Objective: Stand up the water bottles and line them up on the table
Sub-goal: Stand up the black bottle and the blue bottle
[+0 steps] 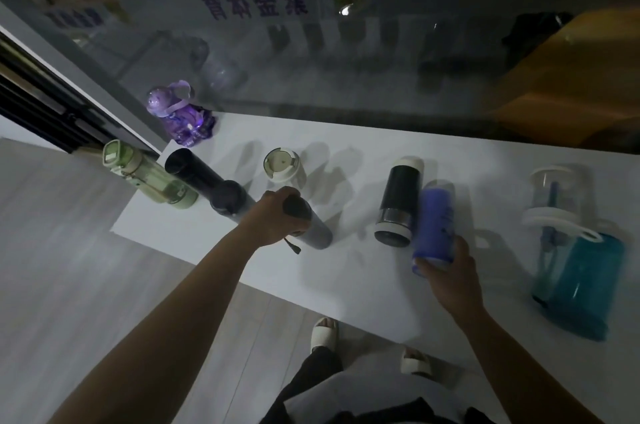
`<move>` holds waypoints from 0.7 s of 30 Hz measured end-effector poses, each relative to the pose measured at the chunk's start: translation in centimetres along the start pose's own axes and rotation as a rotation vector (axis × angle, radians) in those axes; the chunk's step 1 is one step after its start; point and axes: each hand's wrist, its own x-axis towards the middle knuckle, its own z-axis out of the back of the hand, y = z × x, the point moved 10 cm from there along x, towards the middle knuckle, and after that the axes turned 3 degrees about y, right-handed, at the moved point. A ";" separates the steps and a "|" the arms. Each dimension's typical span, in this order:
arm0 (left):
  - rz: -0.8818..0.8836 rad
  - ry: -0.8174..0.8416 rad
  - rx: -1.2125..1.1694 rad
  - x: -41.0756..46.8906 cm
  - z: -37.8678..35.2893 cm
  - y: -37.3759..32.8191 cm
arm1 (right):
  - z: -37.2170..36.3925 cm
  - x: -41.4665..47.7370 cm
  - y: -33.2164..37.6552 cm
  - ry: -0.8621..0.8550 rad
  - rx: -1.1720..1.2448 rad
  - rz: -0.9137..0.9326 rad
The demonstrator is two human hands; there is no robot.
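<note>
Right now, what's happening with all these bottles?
A person is standing water bottles up in a row on the white table. The left hand grips the top of a grey bottle; the right hand holds a blue bottle by one end. Several bottles on the left are already upright. A black-and-white flask and a teal jug appear to be lying down.

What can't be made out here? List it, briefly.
Head view only:
- Grey bottle: its cap is covered by the left hand.
- Blue bottle: motion-blurred, and its lower end is hidden by the right hand.
- Teal jug: blurred by the wide lens, so details are lost.
- Purple bottle: its print is too small to read.
</note>
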 end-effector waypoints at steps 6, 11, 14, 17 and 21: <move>-0.082 0.019 0.121 0.5 -0.6 -1.2 | -1.2 0.8 -2.3 0.016 0.038 -0.065; -0.067 0.022 0.169 -0.4 -0.8 -1.8 | -1.2 1.2 -3.0 0.000 0.036 -0.074; -0.136 -0.121 0.297 -1.9 0.6 -4.5 | -0.7 0.9 -2.8 -0.007 0.008 -0.079; -0.346 -0.284 0.158 -3.8 0.5 -9.0 | 0.4 -0.1 -2.4 -0.035 -0.035 -0.074; -0.366 -0.153 0.036 -3.4 -5.7 -11.5 | 1.5 -0.8 -3.2 -0.063 -0.071 -0.081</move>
